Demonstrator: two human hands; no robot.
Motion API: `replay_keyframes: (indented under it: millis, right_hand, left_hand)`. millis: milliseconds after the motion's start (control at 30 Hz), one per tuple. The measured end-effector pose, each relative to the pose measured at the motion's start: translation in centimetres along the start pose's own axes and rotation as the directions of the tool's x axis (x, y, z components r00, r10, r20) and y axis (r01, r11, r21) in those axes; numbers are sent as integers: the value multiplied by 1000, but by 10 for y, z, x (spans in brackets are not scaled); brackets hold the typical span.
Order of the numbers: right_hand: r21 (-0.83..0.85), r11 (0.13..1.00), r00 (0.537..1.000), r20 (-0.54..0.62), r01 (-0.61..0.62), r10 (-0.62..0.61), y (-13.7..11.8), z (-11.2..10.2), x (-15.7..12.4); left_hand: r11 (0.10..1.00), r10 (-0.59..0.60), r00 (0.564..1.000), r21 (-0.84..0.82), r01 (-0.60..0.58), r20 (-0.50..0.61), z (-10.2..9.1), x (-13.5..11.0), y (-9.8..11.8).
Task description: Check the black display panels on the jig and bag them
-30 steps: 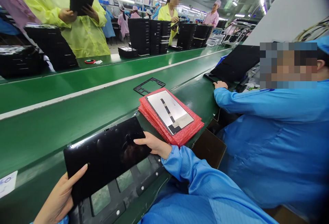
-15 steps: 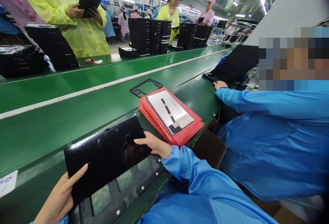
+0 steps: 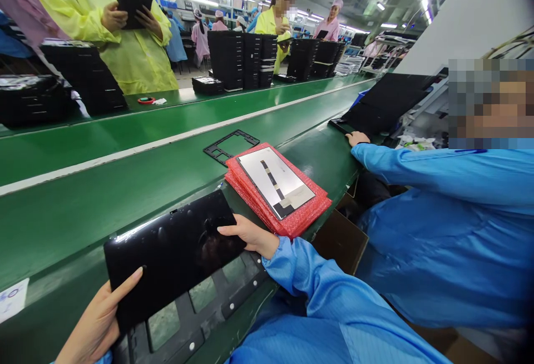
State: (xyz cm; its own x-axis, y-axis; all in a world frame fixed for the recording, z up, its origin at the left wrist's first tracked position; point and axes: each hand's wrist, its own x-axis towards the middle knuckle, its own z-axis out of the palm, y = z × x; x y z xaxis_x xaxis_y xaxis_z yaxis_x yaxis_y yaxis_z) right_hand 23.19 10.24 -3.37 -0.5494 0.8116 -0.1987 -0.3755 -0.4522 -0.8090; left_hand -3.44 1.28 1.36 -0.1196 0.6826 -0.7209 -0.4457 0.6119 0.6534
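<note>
A glossy black tablet screen panel (image 3: 175, 250) is held between both my hands, tilted with its shiny face up. My left hand (image 3: 98, 311) grips its lower left end, thumb on top. At the right end my right hand (image 3: 250, 233) is closed on it, thumb lying across the face and fingers hidden beneath. Under the panel, a black fixture frame (image 3: 221, 303) with cut-outs and white round studs lies at the table edge. To the right, red bubble-wrap sleeves (image 3: 300, 225) are stacked, with a silver-backed display panel (image 3: 277, 177) and its dark flex strip on top.
A thin black frame (image 3: 217, 144) lies on the green conveyor (image 3: 104, 177) beyond the sleeves. A blue-sleeved co-worker's hand (image 3: 357, 138) rests on the bench at right. Stacks of black trays (image 3: 227, 60) line the far side, where people in yellow stand. A cardboard box (image 3: 340, 241) sits below.
The thin black frame has shifted slightly left along the conveyor. The co-worker at right has leaned a little further right. My hands and the panel stay where they were.
</note>
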Motion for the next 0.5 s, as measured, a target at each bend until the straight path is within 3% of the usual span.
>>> replay_keyframes:
  millis: [167,500]
  right_hand:
    - [3,1000,1000,7,6,-6,-3,-1,-2]
    - [1,1000,1000,8,9,-9,-5,-5,-5]
  left_hand:
    - [999,9,999,39,-11,43,-3,4,-3]
    - [1000,2,1000,-19,-1,17,6,1,-3]
